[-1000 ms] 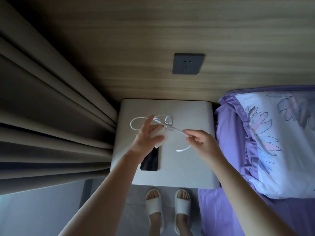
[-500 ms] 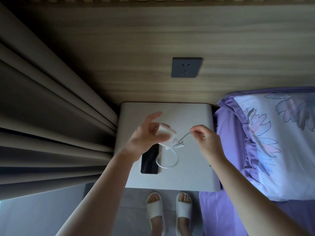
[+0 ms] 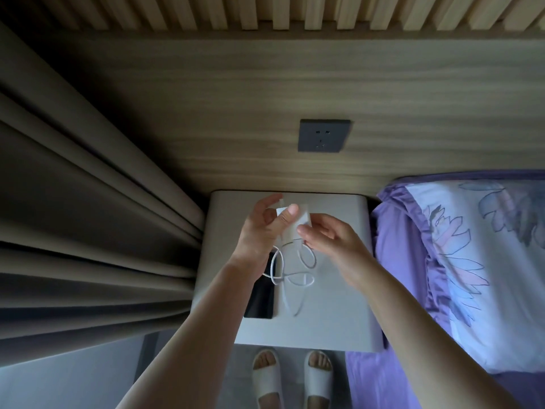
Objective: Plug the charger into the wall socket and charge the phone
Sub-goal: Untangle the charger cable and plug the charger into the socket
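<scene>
My left hand [image 3: 259, 234] grips a white charger block [image 3: 299, 221] above the grey bedside table [image 3: 339, 290]. My right hand [image 3: 333, 243] touches the block's lower right side; its fingertips meet where the white cable [image 3: 280, 267] leaves the block. The cable hangs in blurred loops down to the tabletop. A black phone [image 3: 261, 296] lies flat on the table's left side, partly hidden by my left wrist. The dark grey wall socket [image 3: 323, 135] sits on the wooden wall above the table, with nothing plugged in.
Heavy grey-brown curtains [image 3: 88, 231] hang to the left of the table. A bed with purple sheets and a floral pillow [image 3: 472, 261] lies on the right. My feet in white slippers [image 3: 292, 376] stand on the floor below the table's front edge.
Both hands have risen with the charger towards the wall. My right hand has slid along the cable up to the block. The cable now dangles lower in loose loops.
</scene>
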Action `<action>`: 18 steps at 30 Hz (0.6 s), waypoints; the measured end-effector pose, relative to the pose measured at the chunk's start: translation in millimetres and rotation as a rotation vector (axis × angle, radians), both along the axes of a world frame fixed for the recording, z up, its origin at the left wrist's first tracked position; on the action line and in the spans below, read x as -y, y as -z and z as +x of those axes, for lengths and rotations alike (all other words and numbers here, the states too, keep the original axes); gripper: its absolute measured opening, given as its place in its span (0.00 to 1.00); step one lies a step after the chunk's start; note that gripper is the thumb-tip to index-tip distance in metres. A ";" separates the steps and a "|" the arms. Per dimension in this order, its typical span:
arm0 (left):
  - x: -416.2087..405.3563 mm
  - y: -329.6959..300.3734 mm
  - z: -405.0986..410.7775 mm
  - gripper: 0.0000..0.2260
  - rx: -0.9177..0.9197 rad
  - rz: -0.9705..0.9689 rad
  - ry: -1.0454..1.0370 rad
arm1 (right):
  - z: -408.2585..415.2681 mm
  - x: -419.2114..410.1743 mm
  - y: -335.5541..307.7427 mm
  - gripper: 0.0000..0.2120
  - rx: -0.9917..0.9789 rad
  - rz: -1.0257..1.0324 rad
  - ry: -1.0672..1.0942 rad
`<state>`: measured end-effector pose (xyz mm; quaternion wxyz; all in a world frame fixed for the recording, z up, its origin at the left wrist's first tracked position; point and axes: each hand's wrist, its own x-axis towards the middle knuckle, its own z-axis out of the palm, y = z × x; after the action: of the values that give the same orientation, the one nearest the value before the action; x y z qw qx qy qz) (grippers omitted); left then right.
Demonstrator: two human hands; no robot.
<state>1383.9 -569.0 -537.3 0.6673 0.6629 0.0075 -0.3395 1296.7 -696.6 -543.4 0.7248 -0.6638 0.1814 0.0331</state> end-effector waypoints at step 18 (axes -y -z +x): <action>17.6 -8.2 -6.6 0.19 0.021 -0.091 0.099 | 25.7 22.7 -7.9 0.16 0.034 0.401 0.269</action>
<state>1377.3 -586.6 -529.1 0.6792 0.6350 -0.0476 -0.3648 1322.5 -719.3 -535.5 0.8430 -0.4767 0.2459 -0.0395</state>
